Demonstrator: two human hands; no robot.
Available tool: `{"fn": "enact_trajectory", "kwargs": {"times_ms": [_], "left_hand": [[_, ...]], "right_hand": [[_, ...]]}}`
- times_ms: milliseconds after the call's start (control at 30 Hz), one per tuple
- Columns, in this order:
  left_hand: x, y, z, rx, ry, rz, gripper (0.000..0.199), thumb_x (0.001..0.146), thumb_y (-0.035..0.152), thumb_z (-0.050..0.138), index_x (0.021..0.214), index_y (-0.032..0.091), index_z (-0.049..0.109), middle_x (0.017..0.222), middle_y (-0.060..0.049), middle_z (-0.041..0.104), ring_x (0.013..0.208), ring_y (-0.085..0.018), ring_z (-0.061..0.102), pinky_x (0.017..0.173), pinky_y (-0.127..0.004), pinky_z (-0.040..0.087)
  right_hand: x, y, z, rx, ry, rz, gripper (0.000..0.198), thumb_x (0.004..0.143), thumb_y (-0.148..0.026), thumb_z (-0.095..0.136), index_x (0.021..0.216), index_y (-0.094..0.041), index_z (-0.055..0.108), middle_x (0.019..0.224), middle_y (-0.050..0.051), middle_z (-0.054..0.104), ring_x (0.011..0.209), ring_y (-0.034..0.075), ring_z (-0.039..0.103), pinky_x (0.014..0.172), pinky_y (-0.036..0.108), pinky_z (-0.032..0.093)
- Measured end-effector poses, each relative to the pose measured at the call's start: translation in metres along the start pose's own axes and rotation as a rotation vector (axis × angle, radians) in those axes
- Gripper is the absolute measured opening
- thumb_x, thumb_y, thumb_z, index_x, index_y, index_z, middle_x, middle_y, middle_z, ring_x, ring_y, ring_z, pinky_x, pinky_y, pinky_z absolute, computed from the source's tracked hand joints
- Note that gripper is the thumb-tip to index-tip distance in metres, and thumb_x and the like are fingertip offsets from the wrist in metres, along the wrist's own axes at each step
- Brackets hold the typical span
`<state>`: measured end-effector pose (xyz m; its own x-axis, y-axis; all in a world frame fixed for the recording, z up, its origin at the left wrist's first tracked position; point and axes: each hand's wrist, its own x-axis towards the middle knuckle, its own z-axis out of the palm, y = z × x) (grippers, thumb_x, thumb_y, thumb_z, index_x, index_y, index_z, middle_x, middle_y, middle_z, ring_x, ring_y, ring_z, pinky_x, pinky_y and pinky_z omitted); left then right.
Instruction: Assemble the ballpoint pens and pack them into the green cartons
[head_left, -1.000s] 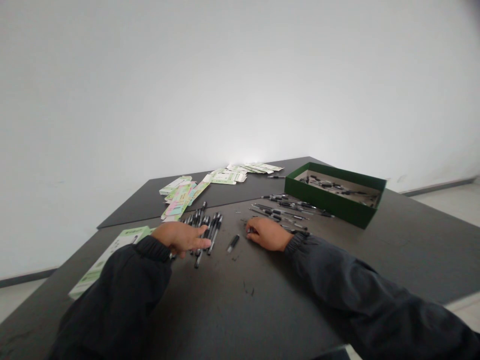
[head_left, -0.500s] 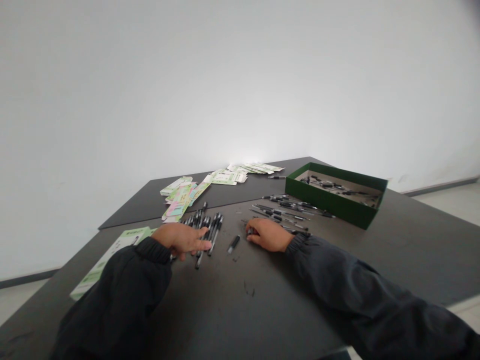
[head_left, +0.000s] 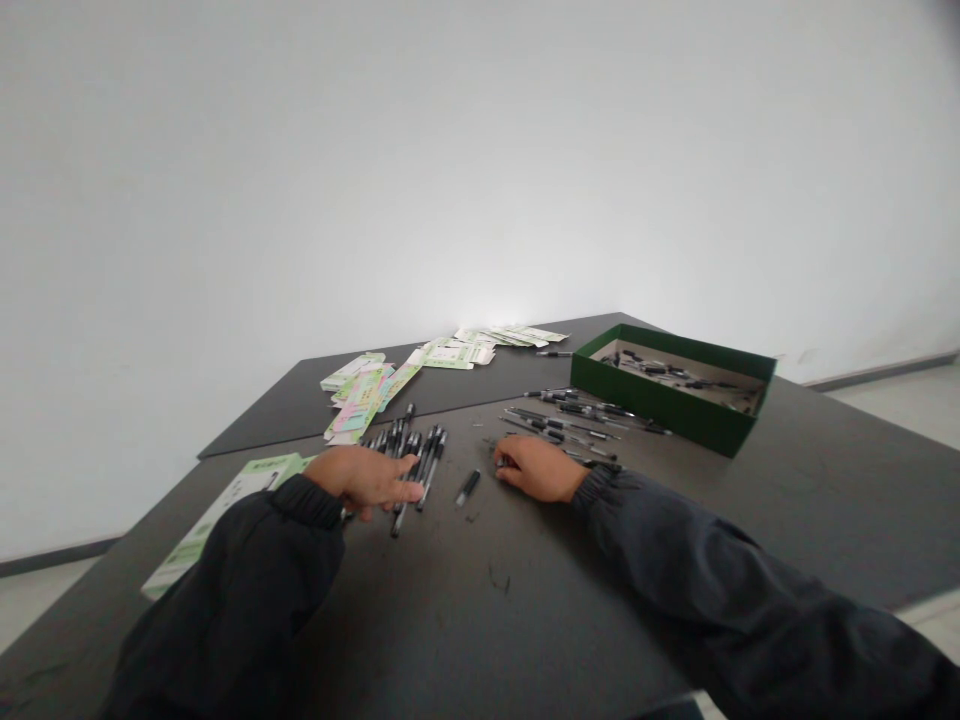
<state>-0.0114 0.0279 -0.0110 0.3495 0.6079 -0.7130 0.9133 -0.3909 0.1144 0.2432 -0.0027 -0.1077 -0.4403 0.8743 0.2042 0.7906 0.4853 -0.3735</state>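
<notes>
My left hand (head_left: 369, 478) lies with fingers stretched over a bundle of black capped pens (head_left: 431, 462) on the dark table. Its fingertips touch or hover just above the pens; I cannot tell which. To the right, my right hand (head_left: 536, 468) rests on the table with its fingers curled and pressed together. What those fingers hold, if anything, is hidden. A loose pen cap (head_left: 468, 487) lies between the two hands. Just beyond my right hand are scattered uncapped pens and pen parts (head_left: 559, 425).
A green open box (head_left: 660, 405) holding more pen parts stands at the right. Flattened green-and-white cartons (head_left: 450, 354) lie toward the back. Beside my left forearm is a longer green-and-white carton (head_left: 225, 515). A single pen (head_left: 553, 354) lies near the back. The white wall rises behind the table.
</notes>
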Motion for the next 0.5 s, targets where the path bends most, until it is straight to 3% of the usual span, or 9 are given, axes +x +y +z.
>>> {"fn": "enact_trajectory", "kwargs": {"times_ms": [500], "left_hand": [[0.002, -0.0021, 0.0005, 0.014, 0.005, 0.019, 0.077, 0.084, 0.052, 0.033, 0.143, 0.008, 0.01, 0.108, -0.015, 0.065, 0.08, -0.023, 0.067, 0.075, -0.029, 0.044]], "right_hand": [[-0.0001, -0.0012, -0.0011, -0.007, -0.009, 0.001, 0.017, 0.08, -0.029, 0.057, 0.092, -0.017, 0.06, 0.088, 0.005, 0.06, 0.077, 0.015, 0.053, 0.066, 0.024, 0.034]]}}
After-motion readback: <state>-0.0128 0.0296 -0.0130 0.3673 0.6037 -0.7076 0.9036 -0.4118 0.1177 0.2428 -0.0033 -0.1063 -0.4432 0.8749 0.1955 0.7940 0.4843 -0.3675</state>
